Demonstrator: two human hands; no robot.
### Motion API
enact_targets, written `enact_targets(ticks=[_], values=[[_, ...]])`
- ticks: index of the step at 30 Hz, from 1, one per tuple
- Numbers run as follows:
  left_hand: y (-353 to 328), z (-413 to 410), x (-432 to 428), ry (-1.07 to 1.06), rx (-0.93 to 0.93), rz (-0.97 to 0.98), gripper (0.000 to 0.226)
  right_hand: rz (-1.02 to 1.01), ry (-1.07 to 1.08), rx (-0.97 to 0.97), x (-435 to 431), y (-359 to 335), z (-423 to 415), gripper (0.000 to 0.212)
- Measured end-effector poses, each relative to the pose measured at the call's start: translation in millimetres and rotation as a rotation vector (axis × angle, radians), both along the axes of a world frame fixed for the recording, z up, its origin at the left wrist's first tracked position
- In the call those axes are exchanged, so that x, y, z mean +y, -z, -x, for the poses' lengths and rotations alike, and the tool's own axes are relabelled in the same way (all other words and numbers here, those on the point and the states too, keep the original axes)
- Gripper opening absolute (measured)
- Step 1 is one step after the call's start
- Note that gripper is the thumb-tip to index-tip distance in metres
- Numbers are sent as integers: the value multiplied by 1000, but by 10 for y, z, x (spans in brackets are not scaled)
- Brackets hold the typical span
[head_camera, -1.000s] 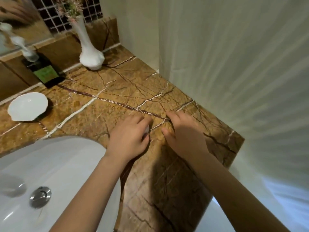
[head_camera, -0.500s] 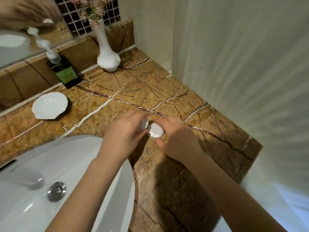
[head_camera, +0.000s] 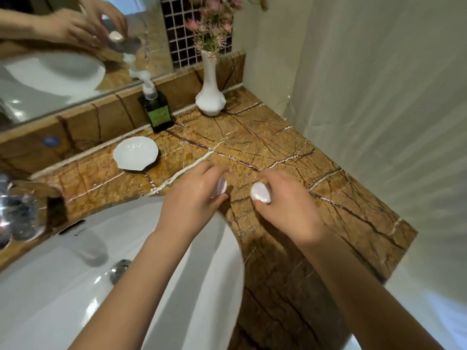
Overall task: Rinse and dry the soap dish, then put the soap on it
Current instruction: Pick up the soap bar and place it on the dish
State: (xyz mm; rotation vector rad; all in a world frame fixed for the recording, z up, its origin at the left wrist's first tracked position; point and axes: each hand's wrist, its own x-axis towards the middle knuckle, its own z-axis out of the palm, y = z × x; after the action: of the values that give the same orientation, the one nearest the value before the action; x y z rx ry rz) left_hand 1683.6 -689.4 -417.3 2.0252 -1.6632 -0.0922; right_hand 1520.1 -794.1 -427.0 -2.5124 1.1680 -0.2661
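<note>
I am pinching the soap in my right hand and a clear wrapper piece in my left hand, judging the empty soap dish by the backsplash comes next, needing a leftward reach.

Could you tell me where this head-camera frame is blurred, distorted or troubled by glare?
Head view: the faucet at the left edge is smeared; the mirror reflection is blurred; the wide lens bends the countertop edges; bright highlights glare on the sink basin; the soap dish is sharp.
</note>
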Motion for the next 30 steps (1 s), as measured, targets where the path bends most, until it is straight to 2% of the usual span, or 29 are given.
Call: enact_targets(ticks=[7,11,17,21,26,30], values=[[-140,-707,304,-240,12,32,35,70,-71,-100,183,-408,-506,42],[-24,-1069,307,-365,-10,11,35,57,-148,-149,187,-397,-796,39],[207,-1379,131,-507,-42,-77,37,8,-210,-115,38,-281,-1026,41],[329,-1486,3,-557,-51,-78,36,10,-286,-123,-148,-198,-1095,36],[393,-1580,-134,-596,-46,-103,40,96,-341,-307,-240,-109,-1149,34],[445,-1603,-142,-589,-90,-145,39,107,-372,-324,-274,-61,-1243,34]])
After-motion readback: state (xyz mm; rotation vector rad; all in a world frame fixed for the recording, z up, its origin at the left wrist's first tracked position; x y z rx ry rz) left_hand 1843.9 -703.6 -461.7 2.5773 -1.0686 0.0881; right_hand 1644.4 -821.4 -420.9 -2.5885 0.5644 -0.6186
